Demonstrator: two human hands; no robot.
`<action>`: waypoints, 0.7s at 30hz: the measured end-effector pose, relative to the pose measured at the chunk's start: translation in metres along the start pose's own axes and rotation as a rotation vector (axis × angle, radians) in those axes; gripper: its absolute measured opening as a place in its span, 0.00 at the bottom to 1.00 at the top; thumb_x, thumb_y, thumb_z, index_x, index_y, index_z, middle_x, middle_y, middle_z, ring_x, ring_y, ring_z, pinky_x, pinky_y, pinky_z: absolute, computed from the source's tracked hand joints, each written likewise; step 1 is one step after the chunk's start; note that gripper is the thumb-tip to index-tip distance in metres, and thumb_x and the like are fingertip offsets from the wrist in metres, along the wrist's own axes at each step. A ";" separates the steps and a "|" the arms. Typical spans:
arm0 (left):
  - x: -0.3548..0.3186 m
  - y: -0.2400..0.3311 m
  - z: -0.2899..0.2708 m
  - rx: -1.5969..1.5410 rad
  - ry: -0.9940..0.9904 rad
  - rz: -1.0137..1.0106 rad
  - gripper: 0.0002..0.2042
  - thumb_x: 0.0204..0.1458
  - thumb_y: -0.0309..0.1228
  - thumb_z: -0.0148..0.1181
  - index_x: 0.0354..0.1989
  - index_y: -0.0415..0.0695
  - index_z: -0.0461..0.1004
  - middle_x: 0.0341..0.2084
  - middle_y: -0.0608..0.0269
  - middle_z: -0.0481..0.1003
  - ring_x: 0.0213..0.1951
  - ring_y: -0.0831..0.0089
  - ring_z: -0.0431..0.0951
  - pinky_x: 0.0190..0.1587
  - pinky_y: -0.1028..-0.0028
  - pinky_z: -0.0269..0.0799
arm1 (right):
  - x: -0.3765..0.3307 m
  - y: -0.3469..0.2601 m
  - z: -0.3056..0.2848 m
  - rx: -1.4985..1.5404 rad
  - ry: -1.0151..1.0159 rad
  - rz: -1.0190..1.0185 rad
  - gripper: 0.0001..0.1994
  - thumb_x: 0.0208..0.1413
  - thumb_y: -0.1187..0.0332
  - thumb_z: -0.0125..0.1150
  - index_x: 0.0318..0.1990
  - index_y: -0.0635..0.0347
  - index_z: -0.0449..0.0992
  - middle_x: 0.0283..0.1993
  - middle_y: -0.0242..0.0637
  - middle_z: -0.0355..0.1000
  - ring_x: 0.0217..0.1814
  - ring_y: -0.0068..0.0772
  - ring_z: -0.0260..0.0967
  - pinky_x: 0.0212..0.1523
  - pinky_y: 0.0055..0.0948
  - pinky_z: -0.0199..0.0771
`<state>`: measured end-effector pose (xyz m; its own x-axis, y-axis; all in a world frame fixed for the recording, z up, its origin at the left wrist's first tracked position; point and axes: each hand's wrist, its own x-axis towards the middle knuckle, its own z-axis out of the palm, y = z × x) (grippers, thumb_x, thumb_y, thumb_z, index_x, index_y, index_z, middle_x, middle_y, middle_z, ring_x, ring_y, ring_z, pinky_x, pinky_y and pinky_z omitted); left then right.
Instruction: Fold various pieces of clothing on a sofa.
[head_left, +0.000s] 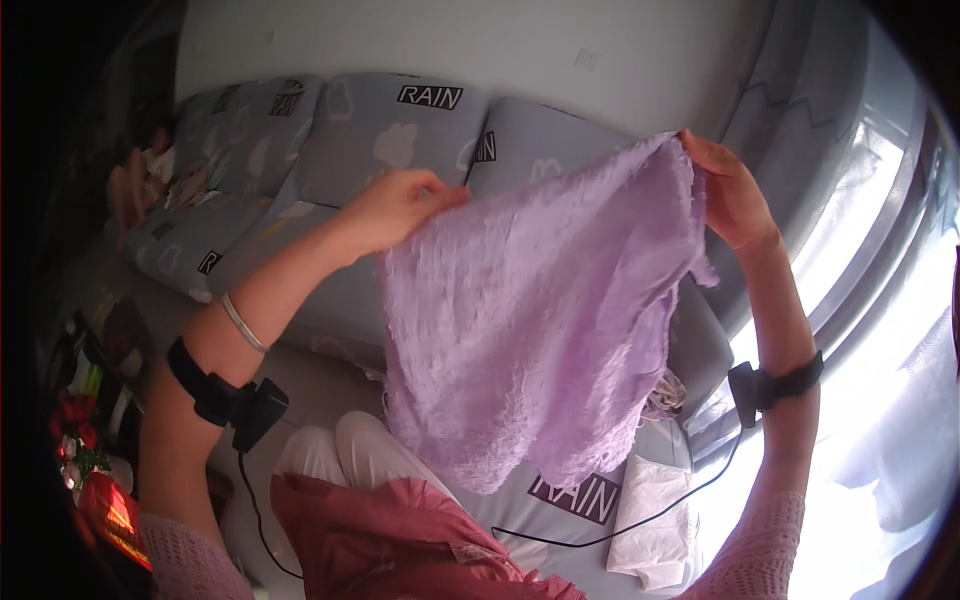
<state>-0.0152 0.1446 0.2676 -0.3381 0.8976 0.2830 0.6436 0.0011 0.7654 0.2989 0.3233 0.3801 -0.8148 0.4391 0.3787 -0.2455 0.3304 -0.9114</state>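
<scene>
A lilac cloth (530,320) with a rough, tufted surface hangs spread out in front of me. My left hand (405,208) is closed, with thumb and finger pinched at its upper left edge. Higher up, my right hand (728,190) grips the top right corner between thumb and fingers, so the upper edge slopes up to the right. Folds run down the cloth's right side, and its lower edge hangs loose above the grey sofa seat. Whether it is a garment or a plain piece of fabric I cannot tell.
A grey patterned sofa (385,140) stretches along the wall, with a person (150,175) seated at its far left end. White folded fabric (650,520) lies on the seat at lower right. Grey curtains (790,130) hang by a bright window. Red flowers (78,420) stand at left.
</scene>
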 end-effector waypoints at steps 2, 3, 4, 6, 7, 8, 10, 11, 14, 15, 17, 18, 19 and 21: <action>-0.005 0.004 0.009 -0.030 -0.231 0.043 0.25 0.58 0.53 0.53 0.49 0.43 0.73 0.33 0.68 0.75 0.38 0.81 0.72 0.42 0.76 0.67 | 0.001 0.003 0.008 -0.010 -0.047 0.007 0.13 0.65 0.62 0.49 0.45 0.62 0.75 0.41 0.30 0.75 0.41 0.21 0.72 0.45 0.24 0.72; -0.008 0.008 0.015 -0.024 -0.245 0.037 0.25 0.58 0.53 0.53 0.49 0.43 0.73 0.33 0.68 0.75 0.38 0.81 0.72 0.42 0.76 0.67 | 0.001 0.004 0.013 -0.027 -0.077 0.004 0.13 0.65 0.63 0.49 0.44 0.62 0.75 0.40 0.30 0.75 0.40 0.21 0.72 0.45 0.24 0.73; -0.009 0.014 0.022 -0.145 -0.273 0.212 0.27 0.57 0.55 0.52 0.52 0.44 0.71 0.37 0.66 0.74 0.43 0.79 0.71 0.46 0.76 0.67 | 0.000 0.005 0.019 0.005 -0.080 -0.006 0.13 0.65 0.62 0.50 0.42 0.62 0.76 0.38 0.30 0.76 0.37 0.21 0.73 0.42 0.24 0.73; -0.013 0.027 0.037 -0.270 -0.302 0.386 0.29 0.57 0.57 0.50 0.56 0.46 0.69 0.41 0.65 0.74 0.48 0.78 0.71 0.51 0.75 0.67 | -0.003 0.009 0.032 -0.014 -0.100 0.035 0.14 0.65 0.61 0.51 0.40 0.62 0.77 0.36 0.30 0.76 0.35 0.20 0.73 0.41 0.23 0.73; -0.015 0.033 0.044 -0.459 -0.338 0.416 0.32 0.55 0.59 0.49 0.58 0.45 0.67 0.44 0.64 0.73 0.51 0.78 0.69 0.54 0.74 0.65 | -0.003 0.011 0.038 -0.039 -0.113 0.059 0.14 0.64 0.60 0.51 0.39 0.63 0.78 0.35 0.30 0.76 0.34 0.19 0.73 0.39 0.23 0.74; -0.015 0.039 0.049 -0.649 -0.373 0.443 0.35 0.54 0.62 0.48 0.59 0.45 0.66 0.48 0.62 0.72 0.55 0.77 0.67 0.58 0.74 0.63 | -0.001 0.013 0.044 -0.082 -0.133 0.078 0.16 0.64 0.59 0.52 0.35 0.63 0.79 0.33 0.31 0.77 0.33 0.19 0.73 0.38 0.22 0.73; -0.012 0.046 0.058 -0.666 -0.430 0.458 0.35 0.54 0.62 0.47 0.59 0.44 0.66 0.48 0.62 0.71 0.54 0.77 0.68 0.56 0.74 0.65 | -0.004 0.015 0.052 -0.060 -0.185 0.115 0.16 0.64 0.59 0.53 0.35 0.63 0.79 0.33 0.31 0.77 0.33 0.18 0.72 0.37 0.22 0.73; -0.010 0.047 0.061 -0.684 -0.484 0.476 0.36 0.54 0.62 0.47 0.59 0.42 0.66 0.48 0.61 0.71 0.52 0.78 0.69 0.54 0.75 0.66 | -0.005 0.016 0.054 -0.059 -0.197 0.161 0.16 0.64 0.58 0.53 0.35 0.63 0.79 0.33 0.31 0.77 0.32 0.17 0.72 0.36 0.21 0.73; -0.007 0.036 0.059 -0.756 -0.603 0.310 0.37 0.51 0.65 0.49 0.52 0.39 0.70 0.40 0.67 0.73 0.41 0.81 0.71 0.46 0.79 0.67 | -0.012 0.018 0.049 -0.072 -0.207 0.195 0.16 0.63 0.58 0.53 0.35 0.63 0.78 0.31 0.29 0.76 0.31 0.16 0.71 0.35 0.20 0.73; -0.005 0.029 0.054 -0.743 -0.578 0.286 0.37 0.51 0.65 0.49 0.52 0.39 0.70 0.40 0.67 0.73 0.41 0.81 0.71 0.46 0.79 0.67 | -0.013 0.019 0.044 -0.086 -0.185 0.202 0.16 0.63 0.58 0.53 0.35 0.63 0.78 0.31 0.29 0.76 0.31 0.16 0.71 0.35 0.20 0.73; -0.003 0.018 0.043 -0.362 -0.595 0.207 0.33 0.49 0.63 0.56 0.43 0.40 0.74 0.32 0.70 0.73 0.38 0.82 0.72 0.43 0.81 0.67 | -0.015 0.021 0.033 -0.048 -0.122 0.213 0.15 0.63 0.58 0.54 0.36 0.63 0.78 0.30 0.27 0.74 0.29 0.14 0.70 0.34 0.18 0.72; -0.003 0.013 0.039 -0.413 -0.628 0.247 0.33 0.49 0.63 0.56 0.43 0.40 0.74 0.32 0.70 0.73 0.38 0.82 0.72 0.43 0.81 0.67 | -0.016 0.021 0.027 -0.039 -0.138 0.215 0.15 0.63 0.58 0.54 0.36 0.63 0.78 0.30 0.27 0.74 0.29 0.14 0.70 0.34 0.18 0.72; -0.003 0.010 0.034 -0.367 -0.530 0.249 0.27 0.49 0.57 0.61 0.38 0.40 0.74 0.28 0.71 0.72 0.36 0.82 0.71 0.41 0.80 0.66 | -0.018 0.022 0.020 -0.069 -0.176 0.191 0.15 0.63 0.59 0.55 0.36 0.63 0.78 0.30 0.25 0.74 0.31 0.13 0.69 0.34 0.16 0.70; -0.002 0.007 0.021 -0.321 -0.439 0.252 0.23 0.48 0.51 0.66 0.32 0.40 0.74 0.25 0.73 0.70 0.33 0.82 0.70 0.40 0.80 0.66 | -0.023 0.024 0.009 -0.099 -0.208 0.169 0.15 0.62 0.59 0.55 0.37 0.64 0.77 0.31 0.24 0.73 0.32 0.12 0.69 0.33 0.15 0.69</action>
<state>0.0041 0.1517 0.2601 0.1576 0.9511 0.2656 0.4040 -0.3075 0.8615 0.3066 0.3134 0.3480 -0.9326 0.3171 0.1723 -0.0530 0.3519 -0.9345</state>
